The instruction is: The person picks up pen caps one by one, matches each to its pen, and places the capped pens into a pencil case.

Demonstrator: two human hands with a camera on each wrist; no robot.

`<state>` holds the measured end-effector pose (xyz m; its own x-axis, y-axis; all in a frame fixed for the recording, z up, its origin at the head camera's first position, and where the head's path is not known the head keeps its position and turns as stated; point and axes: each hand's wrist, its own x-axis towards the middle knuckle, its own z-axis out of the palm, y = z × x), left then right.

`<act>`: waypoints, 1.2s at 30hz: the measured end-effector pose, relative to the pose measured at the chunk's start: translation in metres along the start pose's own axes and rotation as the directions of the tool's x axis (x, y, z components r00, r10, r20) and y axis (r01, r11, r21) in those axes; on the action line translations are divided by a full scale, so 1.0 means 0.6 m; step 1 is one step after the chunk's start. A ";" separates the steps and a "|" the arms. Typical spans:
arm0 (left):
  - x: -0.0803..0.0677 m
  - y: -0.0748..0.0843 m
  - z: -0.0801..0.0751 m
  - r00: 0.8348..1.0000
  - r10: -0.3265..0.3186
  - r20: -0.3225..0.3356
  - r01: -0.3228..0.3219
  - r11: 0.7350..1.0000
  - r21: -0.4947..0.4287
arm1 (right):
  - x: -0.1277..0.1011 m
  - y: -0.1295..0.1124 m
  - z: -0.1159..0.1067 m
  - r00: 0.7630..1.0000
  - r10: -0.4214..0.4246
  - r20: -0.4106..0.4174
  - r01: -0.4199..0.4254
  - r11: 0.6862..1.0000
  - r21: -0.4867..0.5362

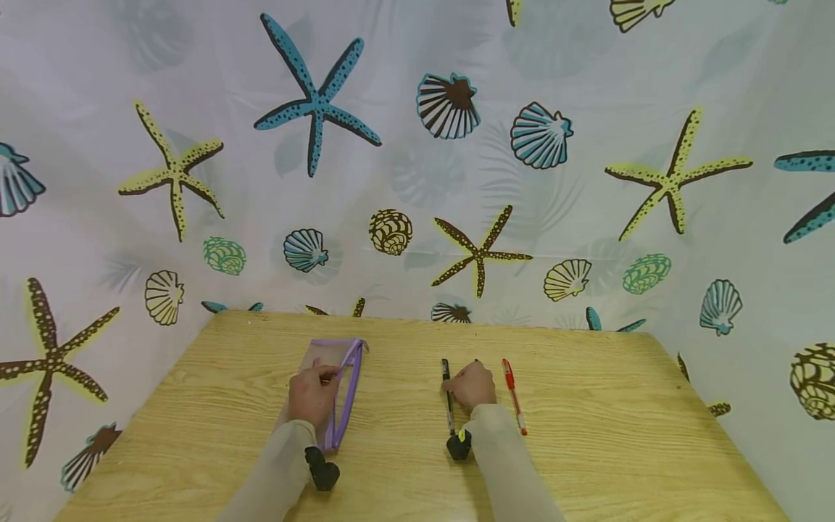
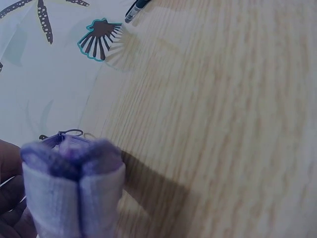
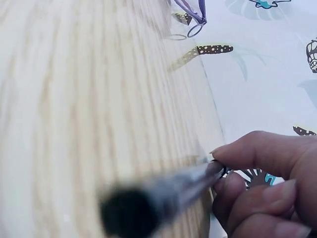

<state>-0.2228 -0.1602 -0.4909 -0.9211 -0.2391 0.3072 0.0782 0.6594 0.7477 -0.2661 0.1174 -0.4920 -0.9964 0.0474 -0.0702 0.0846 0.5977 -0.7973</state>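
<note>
A pencil pouch (image 1: 352,391) with purple zipper edging lies on the left side of the table, its zipped side gaping. My left hand (image 1: 313,395) pinches the pouch's upper edge between thumb and fingers. In the left wrist view the blurred purple-edged end of the pouch (image 2: 74,193) fills the lower left, beside the fingers (image 2: 11,163). My right hand (image 1: 475,388) pinches a black pen (image 1: 449,409), and in the right wrist view thumb and forefinger (image 3: 262,148) close on the pen's far end. A red pen (image 1: 513,395) lies just right of that hand.
The wooden table (image 1: 607,428) runs back to a curtain (image 1: 404,174) printed with starfish and shells, which also hangs at both sides. Black devices are strapped at the left wrist (image 1: 322,470) and right wrist (image 1: 459,445).
</note>
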 end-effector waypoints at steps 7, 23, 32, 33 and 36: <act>0.002 0.000 0.001 1.000 -0.005 -0.007 0.004 1.000 -0.011 | -0.002 -0.002 -0.001 1.000 -0.008 0.002 0.008 1.000 0.014; -0.002 0.003 -0.002 1.000 -0.018 0.004 0.018 1.000 -0.010 | -0.005 -0.003 0.001 0.999 -0.031 -0.007 0.032 0.997 0.074; -0.004 0.007 -0.003 1.000 -0.030 0.007 0.030 0.999 -0.012 | -0.002 0.003 0.002 0.999 -0.039 0.020 0.035 0.982 0.184; -0.004 0.007 -0.003 1.000 -0.028 0.005 0.028 1.000 -0.010 | -0.001 0.003 0.003 0.999 -0.038 0.023 0.032 0.978 0.206; -0.004 0.008 -0.004 1.000 -0.027 0.004 0.028 1.000 -0.014 | -0.003 0.002 0.003 0.998 -0.051 0.021 0.043 0.958 0.283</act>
<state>-0.2196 -0.1581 -0.4869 -0.9244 -0.2544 0.2843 0.0583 0.6423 0.7643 -0.2644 0.1163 -0.4939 -0.9991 0.0005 -0.0420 0.0395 0.3486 -0.9365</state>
